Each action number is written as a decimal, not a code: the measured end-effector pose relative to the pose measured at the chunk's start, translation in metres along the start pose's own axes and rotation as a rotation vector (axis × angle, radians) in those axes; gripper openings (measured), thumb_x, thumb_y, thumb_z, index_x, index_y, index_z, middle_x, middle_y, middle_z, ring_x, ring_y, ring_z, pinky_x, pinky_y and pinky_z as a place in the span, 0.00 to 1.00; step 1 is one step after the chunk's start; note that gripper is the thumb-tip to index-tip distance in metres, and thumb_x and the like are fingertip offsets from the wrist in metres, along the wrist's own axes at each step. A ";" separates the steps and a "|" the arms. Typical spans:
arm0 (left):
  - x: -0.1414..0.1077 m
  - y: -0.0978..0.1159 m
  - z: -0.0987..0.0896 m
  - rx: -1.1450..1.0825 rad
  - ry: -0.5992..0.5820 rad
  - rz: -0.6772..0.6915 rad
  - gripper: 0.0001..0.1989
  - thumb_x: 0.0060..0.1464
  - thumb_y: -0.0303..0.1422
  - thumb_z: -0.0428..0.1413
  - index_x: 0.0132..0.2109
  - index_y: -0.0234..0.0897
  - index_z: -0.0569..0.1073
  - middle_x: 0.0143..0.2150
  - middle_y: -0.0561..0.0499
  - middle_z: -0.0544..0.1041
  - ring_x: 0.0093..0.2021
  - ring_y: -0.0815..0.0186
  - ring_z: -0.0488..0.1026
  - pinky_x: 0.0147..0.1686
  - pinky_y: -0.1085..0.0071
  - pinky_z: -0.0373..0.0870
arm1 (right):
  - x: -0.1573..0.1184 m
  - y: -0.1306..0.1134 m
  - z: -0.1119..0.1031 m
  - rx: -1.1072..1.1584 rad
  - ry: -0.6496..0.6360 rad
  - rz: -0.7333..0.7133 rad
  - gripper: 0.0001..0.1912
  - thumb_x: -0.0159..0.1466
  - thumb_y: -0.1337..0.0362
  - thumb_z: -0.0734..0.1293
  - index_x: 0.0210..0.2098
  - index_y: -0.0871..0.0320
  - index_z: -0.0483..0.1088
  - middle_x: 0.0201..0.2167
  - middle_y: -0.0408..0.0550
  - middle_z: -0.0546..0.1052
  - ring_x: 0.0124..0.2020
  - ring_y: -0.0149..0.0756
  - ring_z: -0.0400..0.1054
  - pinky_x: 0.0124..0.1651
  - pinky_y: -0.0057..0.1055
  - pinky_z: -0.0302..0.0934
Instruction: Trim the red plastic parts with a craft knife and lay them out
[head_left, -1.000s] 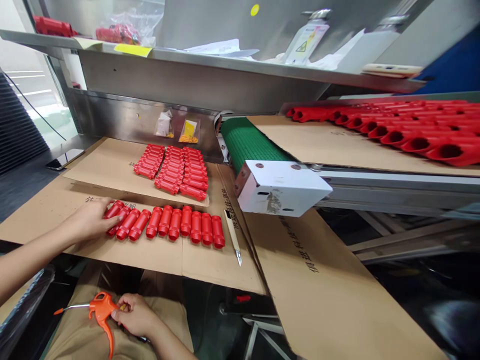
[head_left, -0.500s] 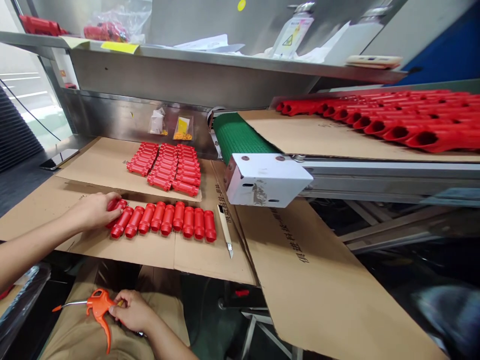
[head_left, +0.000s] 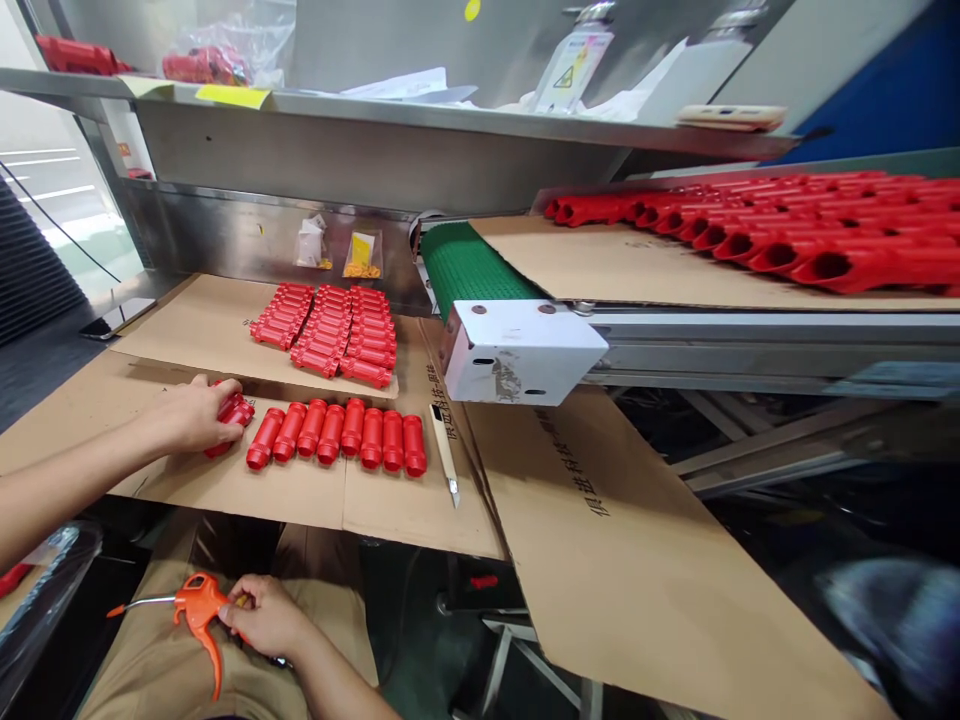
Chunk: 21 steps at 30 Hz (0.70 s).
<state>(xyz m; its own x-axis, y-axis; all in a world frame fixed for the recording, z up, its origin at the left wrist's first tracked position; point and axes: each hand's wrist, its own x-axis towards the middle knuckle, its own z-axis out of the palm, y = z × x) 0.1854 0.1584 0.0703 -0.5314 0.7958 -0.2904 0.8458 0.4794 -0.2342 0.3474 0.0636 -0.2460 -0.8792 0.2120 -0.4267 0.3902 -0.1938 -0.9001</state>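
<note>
My left hand (head_left: pixel 191 415) is closed around a few red plastic cylinders (head_left: pixel 231 412) at the left end of a row of red cylinders (head_left: pixel 341 436) lying on brown cardboard (head_left: pixel 300 490). A small gap separates the gripped ones from the others in the row. Down by my lap, my right hand (head_left: pixel 266 618) grips an orange air blow gun (head_left: pixel 196 612) with its thin nozzle pointing left. Farther back on the cardboard lies a neat block of red ribbed parts (head_left: pixel 322 330).
A utility knife (head_left: pixel 444 455) lies right of the row. A green conveyor belt (head_left: pixel 469 270) with a white end bracket (head_left: pixel 517 350) carries cardboard with long red tubes (head_left: pixel 787 235). Two small bags (head_left: pixel 337 250) lean on the steel wall. A phone (head_left: pixel 116 318) lies left. A steel shelf (head_left: pixel 420 115) runs above.
My left hand has closed on the leftmost red cylinders and drawn them left, opening a gap from the row. My right hand keeps holding the air gun.
</note>
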 end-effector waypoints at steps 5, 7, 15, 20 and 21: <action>-0.005 0.015 0.004 -0.060 0.037 -0.037 0.48 0.59 0.64 0.43 0.76 0.40 0.61 0.64 0.25 0.73 0.62 0.29 0.74 0.55 0.43 0.70 | -0.003 -0.004 -0.001 -0.017 -0.012 -0.012 0.10 0.74 0.60 0.71 0.46 0.62 0.75 0.36 0.43 0.78 0.31 0.30 0.74 0.36 0.30 0.73; -0.008 0.023 0.006 -0.078 0.044 -0.055 0.51 0.55 0.66 0.47 0.77 0.40 0.59 0.66 0.25 0.71 0.64 0.29 0.72 0.55 0.42 0.70 | -0.004 -0.005 -0.001 -0.030 -0.016 -0.014 0.10 0.74 0.59 0.71 0.47 0.62 0.75 0.37 0.43 0.78 0.32 0.31 0.75 0.36 0.30 0.74; -0.016 0.019 0.013 -0.049 0.010 0.013 0.53 0.42 0.49 0.60 0.76 0.39 0.60 0.72 0.24 0.63 0.69 0.29 0.62 0.54 0.34 0.70 | -0.011 -0.005 -0.001 -0.052 -0.007 -0.020 0.12 0.75 0.57 0.70 0.46 0.61 0.75 0.34 0.41 0.77 0.28 0.29 0.72 0.33 0.28 0.71; -0.022 -0.017 0.002 -0.020 -0.078 0.177 0.58 0.34 0.37 0.62 0.77 0.41 0.60 0.79 0.25 0.54 0.73 0.27 0.58 0.62 0.28 0.60 | -0.012 -0.015 -0.004 -0.107 0.018 -0.031 0.12 0.75 0.57 0.70 0.46 0.61 0.75 0.35 0.42 0.78 0.30 0.30 0.73 0.34 0.29 0.72; -0.023 -0.025 0.001 -0.031 -0.089 0.198 0.59 0.34 0.36 0.62 0.78 0.41 0.58 0.80 0.26 0.53 0.75 0.27 0.56 0.64 0.28 0.58 | -0.013 -0.018 -0.005 -0.128 0.026 -0.038 0.12 0.75 0.57 0.70 0.45 0.61 0.75 0.35 0.42 0.78 0.30 0.31 0.73 0.35 0.30 0.72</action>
<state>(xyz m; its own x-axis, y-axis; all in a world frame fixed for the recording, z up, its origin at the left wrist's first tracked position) 0.1768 0.1277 0.0823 -0.3561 0.8402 -0.4089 0.9342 0.3294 -0.1367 0.3532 0.0693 -0.2246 -0.8875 0.2416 -0.3925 0.3895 -0.0620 -0.9189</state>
